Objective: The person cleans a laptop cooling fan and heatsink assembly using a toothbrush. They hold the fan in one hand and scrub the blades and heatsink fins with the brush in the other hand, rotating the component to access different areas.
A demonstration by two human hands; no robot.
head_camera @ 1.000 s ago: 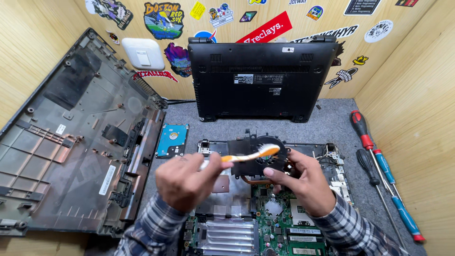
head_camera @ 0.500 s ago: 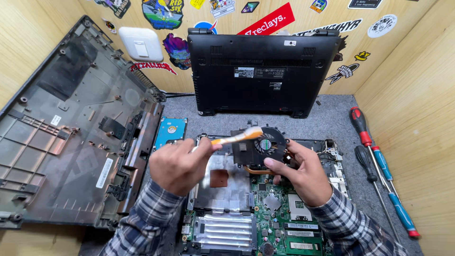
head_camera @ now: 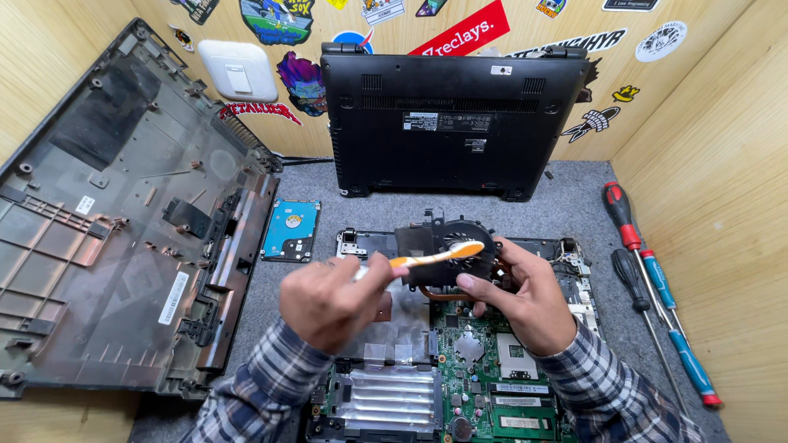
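Observation:
My left hand [head_camera: 328,302] grips an orange and white toothbrush [head_camera: 439,255], its head lying across a black laptop cooling fan [head_camera: 450,251]. My right hand [head_camera: 525,297] holds the fan with its copper heat pipe, lifted and tilted just above the green motherboard [head_camera: 460,369]. Both hands are over the middle of the grey mat.
A black laptop base cover [head_camera: 123,213] leans at the left. A hard drive [head_camera: 290,230] lies on the mat [head_camera: 566,209]. A black laptop shell [head_camera: 447,123] stands at the back. Three screwdrivers [head_camera: 648,271] lie along the right wooden wall.
The toothbrush head has shifted back and forth across the fan between frames. My right hand keeps the fan in nearly the same place.

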